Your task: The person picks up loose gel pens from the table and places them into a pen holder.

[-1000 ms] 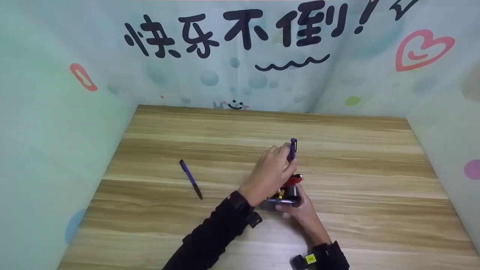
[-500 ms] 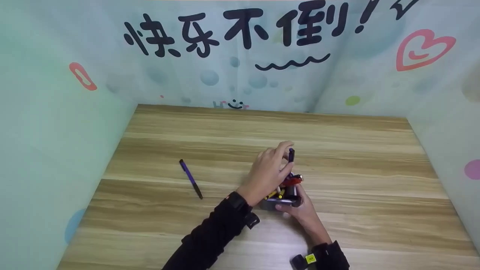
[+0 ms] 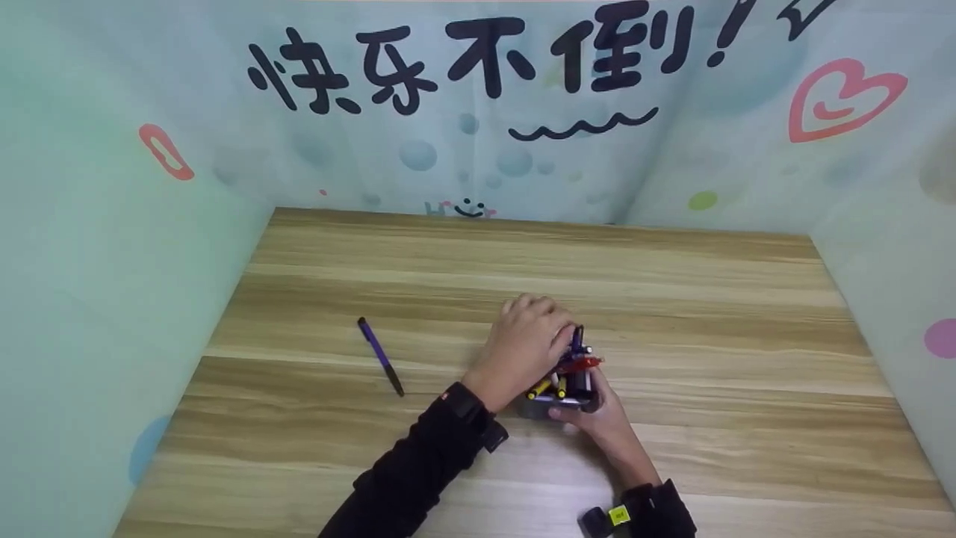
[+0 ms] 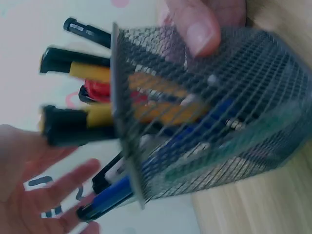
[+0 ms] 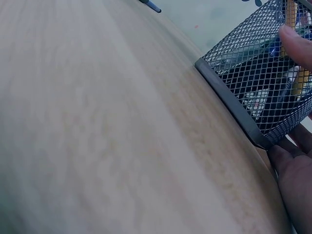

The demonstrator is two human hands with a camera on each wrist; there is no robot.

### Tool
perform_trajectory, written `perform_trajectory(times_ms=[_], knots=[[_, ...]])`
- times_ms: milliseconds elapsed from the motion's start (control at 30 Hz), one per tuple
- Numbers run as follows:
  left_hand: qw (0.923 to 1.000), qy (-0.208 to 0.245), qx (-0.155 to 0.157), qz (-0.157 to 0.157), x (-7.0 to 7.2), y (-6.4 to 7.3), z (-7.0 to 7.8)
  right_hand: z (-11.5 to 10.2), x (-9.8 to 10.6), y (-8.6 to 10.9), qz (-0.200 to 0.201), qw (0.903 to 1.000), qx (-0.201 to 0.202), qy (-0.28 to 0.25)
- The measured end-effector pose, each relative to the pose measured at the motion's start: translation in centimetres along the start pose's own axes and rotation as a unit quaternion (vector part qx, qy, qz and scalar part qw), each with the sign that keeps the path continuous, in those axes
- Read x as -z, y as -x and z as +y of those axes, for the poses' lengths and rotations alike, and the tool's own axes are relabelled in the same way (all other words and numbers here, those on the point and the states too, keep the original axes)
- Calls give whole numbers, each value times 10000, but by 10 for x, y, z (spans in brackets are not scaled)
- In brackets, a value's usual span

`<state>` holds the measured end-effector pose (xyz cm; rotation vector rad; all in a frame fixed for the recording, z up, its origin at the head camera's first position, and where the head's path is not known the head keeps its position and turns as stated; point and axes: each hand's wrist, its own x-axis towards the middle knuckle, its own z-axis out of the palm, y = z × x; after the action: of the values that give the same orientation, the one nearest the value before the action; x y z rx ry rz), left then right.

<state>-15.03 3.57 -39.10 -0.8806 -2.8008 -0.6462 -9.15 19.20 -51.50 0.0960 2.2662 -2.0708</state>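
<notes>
A dark mesh pen holder [image 3: 544,409] stands on the table, filled with several pens. My right hand [image 3: 609,420] grips its right side, the thumb pressing the mesh [image 5: 243,90] in the right wrist view. My left hand [image 3: 520,345] is over the holder's far left side. In the left wrist view that hand [image 4: 46,183] has its fingers spread beside a blue pen [image 4: 111,196], which stands in the holder. Yellow-and-black pens [image 4: 83,122] and a red item [image 3: 579,365] also stick out of it.
One purple pen with dark ends [image 3: 381,357] lies on the wooden table [image 3: 299,448], left of the holder. A printed cloth backdrop [image 3: 478,164] rises behind the table and along both sides.
My left hand lowered a purple pen into the holder, let it go and shifted slightly left. The right hand and the pen on the table stayed in place.
</notes>
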Motion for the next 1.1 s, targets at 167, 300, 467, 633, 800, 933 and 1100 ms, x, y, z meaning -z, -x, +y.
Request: perform_trajectory(times_ms=[167, 300, 467, 633, 800, 933, 1100], knots=[[9995, 74, 198, -253, 3, 4, -6, 1, 0, -1, 32, 10000, 11, 24], [9976, 523, 419, -147, 4, 13, -15, 0, -1, -1, -30, 9997, 27, -238], [9916, 1012, 793, 103, 8, 27, -31, 0, -1, -1, -42, 9989, -65, -460], [9828, 991, 1393, 693, 13, 43, -58, 1, 0, 0, -50, 9991, -69, -414], [9615, 757, 2575, 591, 16, 60, -94, 1, -1, 0, -102, 9984, -47, -547], [9349, 519, 3508, -153, 16, 74, -121, 0, -2, 0, -75, 9985, -75, -534], [9130, 462, 3997, -670, 9, 89, -145, -1, -2, 1, -79, 9988, -100, -475]])
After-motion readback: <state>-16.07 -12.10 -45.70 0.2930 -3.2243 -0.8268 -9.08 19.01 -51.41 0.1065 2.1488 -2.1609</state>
